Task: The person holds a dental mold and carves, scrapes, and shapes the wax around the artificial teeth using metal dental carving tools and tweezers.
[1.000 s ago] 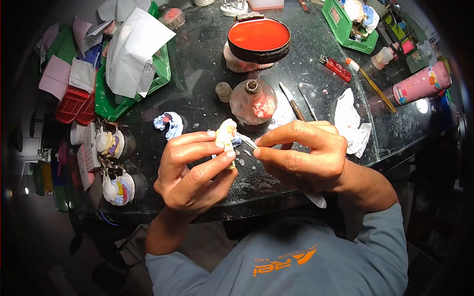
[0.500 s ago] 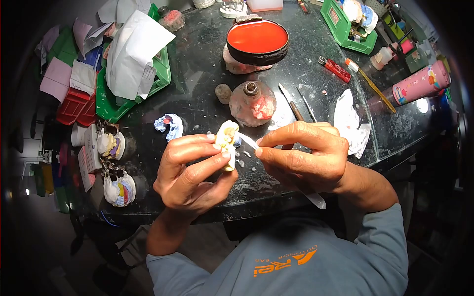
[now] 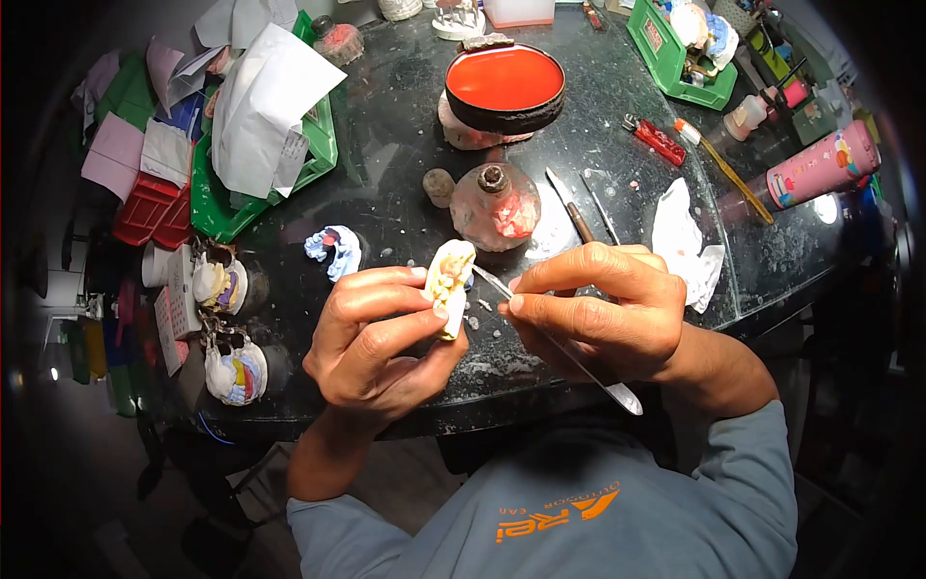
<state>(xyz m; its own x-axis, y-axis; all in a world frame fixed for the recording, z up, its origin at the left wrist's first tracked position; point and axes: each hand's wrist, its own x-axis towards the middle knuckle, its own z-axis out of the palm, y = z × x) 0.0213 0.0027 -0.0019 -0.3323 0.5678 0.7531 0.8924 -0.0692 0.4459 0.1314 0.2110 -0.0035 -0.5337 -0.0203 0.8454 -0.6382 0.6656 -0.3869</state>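
Note:
Between the thumb and fingers of my left hand [image 3: 371, 338] is a pale yellow dental cast [image 3: 449, 278], held above the table with its tooth side partly showing. My right hand [image 3: 612, 304] pinches a slim metal dental carver [image 3: 582, 368]. The carver's narrow tip is at the right edge of the cast; I cannot tell if it touches. Its broad, flat end points down toward my body. A glass spirit burner [image 3: 494, 207] with pink wax on it stands just beyond my hands. Left of it lies a blue-and-white arch-shaped piece [image 3: 335, 251].
Behind the burner is a dark-rimmed dish of red wax [image 3: 506, 77]. A knife [image 3: 571, 206], red lighter [image 3: 656, 142], toothbrush [image 3: 725, 172] and crumpled tissue [image 3: 687, 241] lie to the right. Mounted casts [image 3: 234, 372] stand at left, near a green bin [image 3: 224, 207] holding papers.
The cast has tilted a little, showing more of its tooth side. The carver has turned in my right fingers, and its tip has drawn slightly right and toward me.

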